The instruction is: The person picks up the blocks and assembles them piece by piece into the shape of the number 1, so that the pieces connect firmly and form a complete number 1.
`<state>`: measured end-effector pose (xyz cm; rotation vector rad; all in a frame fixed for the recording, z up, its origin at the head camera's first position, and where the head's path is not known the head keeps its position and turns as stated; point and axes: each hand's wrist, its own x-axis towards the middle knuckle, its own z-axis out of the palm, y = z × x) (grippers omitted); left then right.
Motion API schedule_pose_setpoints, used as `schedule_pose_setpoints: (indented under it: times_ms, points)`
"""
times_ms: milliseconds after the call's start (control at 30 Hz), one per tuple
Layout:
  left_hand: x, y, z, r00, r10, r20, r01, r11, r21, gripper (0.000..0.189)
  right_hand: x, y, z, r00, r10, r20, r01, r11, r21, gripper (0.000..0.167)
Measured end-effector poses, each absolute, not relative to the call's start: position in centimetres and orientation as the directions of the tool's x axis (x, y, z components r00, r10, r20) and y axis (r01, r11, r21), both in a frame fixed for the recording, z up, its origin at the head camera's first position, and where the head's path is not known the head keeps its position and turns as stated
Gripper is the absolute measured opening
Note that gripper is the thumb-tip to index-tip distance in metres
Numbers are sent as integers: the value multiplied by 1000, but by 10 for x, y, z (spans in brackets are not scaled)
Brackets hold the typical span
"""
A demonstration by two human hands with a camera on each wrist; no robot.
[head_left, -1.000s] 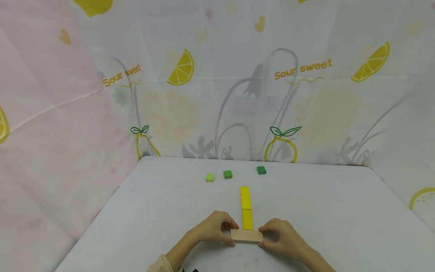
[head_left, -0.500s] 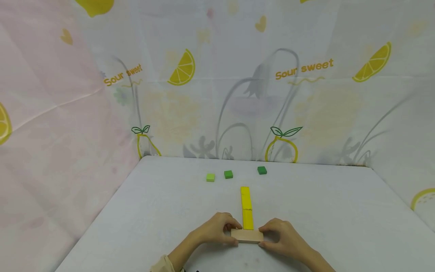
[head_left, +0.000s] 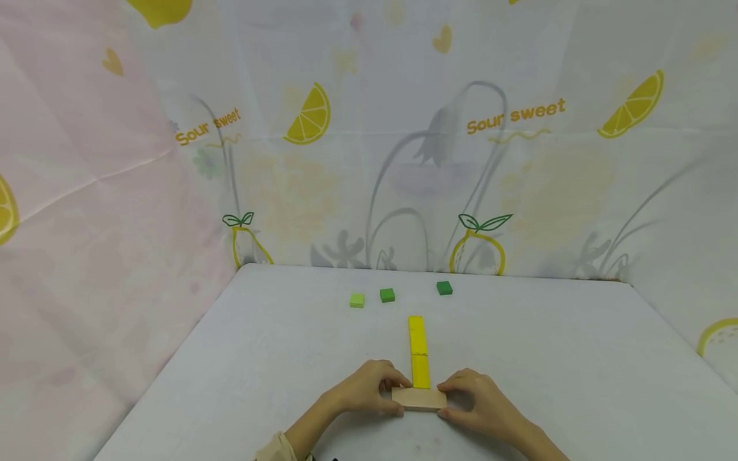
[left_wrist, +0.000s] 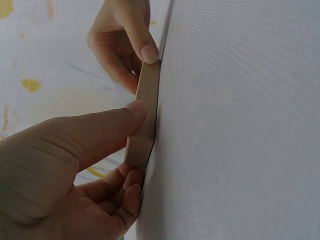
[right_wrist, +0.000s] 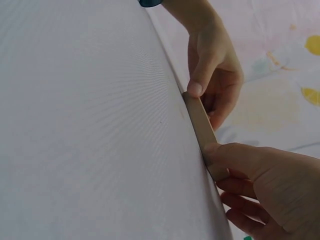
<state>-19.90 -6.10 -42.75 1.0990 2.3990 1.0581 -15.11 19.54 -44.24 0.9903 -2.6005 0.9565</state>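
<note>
Pale oblong wooden block [head_left: 419, 399] pinched at both ends

Nearest in my head view, the left hand [head_left: 366, 388] pinched the block's left end between thumb and fingers, and the right hand [head_left: 483, 404] pinched its right end likewise. The block lay crosswise on the white table [head_left: 271, 346]. Just beyond it, a flat yellow strip [head_left: 419, 352] with a dark line across it ran away from me; I couldn't tell whether they touched. Farther off sat a light-green square block [head_left: 357, 301], a mid-green square block [head_left: 387, 295] and a dark-green square block [head_left: 444, 288], before a lemon-printed pale cloth [head_left: 346, 192].
</note>
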Motion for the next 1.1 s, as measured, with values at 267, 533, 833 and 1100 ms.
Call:
schedule_pose_setpoints:
  times_ms: [267,533,833,1100]
  points:
    - [-199,-62,-426,-670,742,24,513,440,737,36,-152,196,-442,-758,-529,382,-651,571,-500,29]
    - [-199,-63,-427,-681,732,11,497,452,741,36,-152,197,-441,-757,-537,373,-651,566,-507,30]
    - [-200,-64,-426,-687,726,19,504,457,733,35,-153,198,-443,-741,-536,404,-669,547,-503,28]
    - [-200,-66,-426,-696,718,30,506,460,730,33,-152,197,-444,-743,-532,406,-669,561,-488,28]
